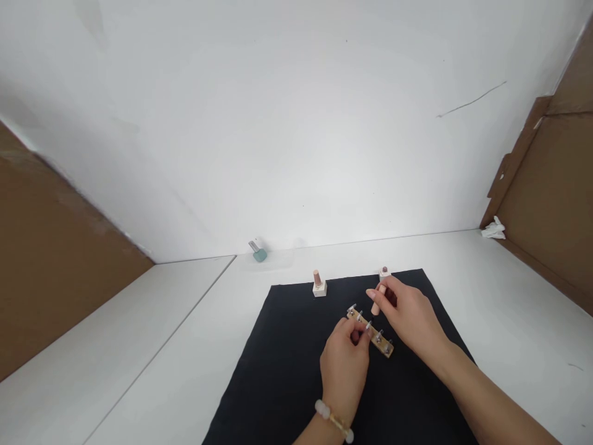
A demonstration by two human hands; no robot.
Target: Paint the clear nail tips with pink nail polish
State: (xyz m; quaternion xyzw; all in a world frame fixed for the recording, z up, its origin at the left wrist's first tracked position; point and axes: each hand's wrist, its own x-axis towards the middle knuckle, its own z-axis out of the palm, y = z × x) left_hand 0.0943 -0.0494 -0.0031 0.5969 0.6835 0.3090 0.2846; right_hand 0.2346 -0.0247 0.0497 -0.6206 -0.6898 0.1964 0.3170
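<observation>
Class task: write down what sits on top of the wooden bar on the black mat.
Small metal pegs stand along the wooden bar. The left hand covers a stretch near one end, so any pegs there cannot be seen.

The left hand (343, 371) covers one end of the wooden strip (376, 338), the right hand (407, 315) hides part of the pink peg (375, 304), and the bottom edge cuts off the black cloth (273, 377).

One left hand (343, 368), one right hand (410, 315), one wooden strip (370, 334) bearing perhaps five metal pegs (380, 335), two pale square blocks (319, 288) (384, 273), two pink pegs (317, 278) (377, 301), one teal bottle (260, 254).
</observation>
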